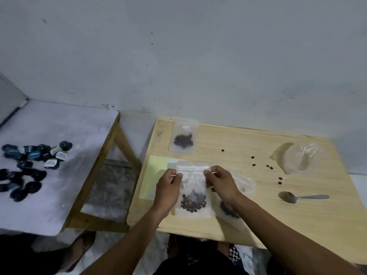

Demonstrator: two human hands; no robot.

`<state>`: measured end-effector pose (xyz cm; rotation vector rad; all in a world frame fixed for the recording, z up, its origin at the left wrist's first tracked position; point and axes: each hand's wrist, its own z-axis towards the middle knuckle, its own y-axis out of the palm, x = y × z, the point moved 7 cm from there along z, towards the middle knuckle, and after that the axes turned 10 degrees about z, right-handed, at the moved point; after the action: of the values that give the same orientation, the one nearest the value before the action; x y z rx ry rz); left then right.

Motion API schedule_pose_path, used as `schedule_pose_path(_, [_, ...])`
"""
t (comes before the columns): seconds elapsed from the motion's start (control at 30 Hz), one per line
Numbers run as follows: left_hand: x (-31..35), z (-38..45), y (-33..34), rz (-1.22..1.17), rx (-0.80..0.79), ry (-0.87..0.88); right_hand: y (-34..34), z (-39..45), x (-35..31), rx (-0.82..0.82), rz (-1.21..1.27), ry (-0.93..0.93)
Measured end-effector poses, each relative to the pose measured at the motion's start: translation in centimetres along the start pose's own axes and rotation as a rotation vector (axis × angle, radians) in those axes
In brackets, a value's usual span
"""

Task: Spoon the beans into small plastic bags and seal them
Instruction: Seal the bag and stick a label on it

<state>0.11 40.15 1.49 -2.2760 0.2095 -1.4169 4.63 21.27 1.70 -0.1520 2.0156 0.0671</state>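
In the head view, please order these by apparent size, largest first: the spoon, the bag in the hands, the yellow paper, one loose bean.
1. Bag in the hands and yellow paper: unsure, because the bag and left hand hide part of the paper.
2. Spoon.
3. Loose bean.

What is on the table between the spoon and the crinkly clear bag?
In the head view, loose beans dot the bare wood between the spoon and the empty clear bag.

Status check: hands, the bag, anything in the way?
Left hand and right hand pinch top corners of bag, beans settled low. Spoon idle at right. Loose beans scattered, clear of the work.
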Motion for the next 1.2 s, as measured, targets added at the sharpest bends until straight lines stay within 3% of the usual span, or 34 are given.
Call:
schedule_pose_path(0.2, [-3.6,-0.2,-8.2,-0.134,0.22,-0.045,6.9,1.2,0.0,-0.169,-0.125,-0.002])
schedule_pose_path(0.37, [-6.5,-1.0,-13.9,-0.226,0.352,-0.119,11.3,2.0,1.7,-0.297,-0.577,-0.154])
schedule_pose_path(0.5, [-8.9,-1.3,-16.6,-0.19,0.446,-0.16,14.5,0.7,1.9,-0.443,-0.743,-0.33])
schedule_pose_path(0.67, [-9.5,-2.0,-17.7,-0.159,0.467,-0.146,17.0,2.3,2.5,-0.488,-1.039,-0.422])
schedule_pose_path(0.9, [-9.2,-2.6,-17.3,-0.16,0.479,-0.101,18.7,3.1,2.1,-0.532,-1.26,-0.507])
schedule_pose_path(1.2, [-8.6,-3.1,-16.5,-0.123,0.454,-0.1,18.7,3.6,1.6,-0.521,-1.191,-0.442])
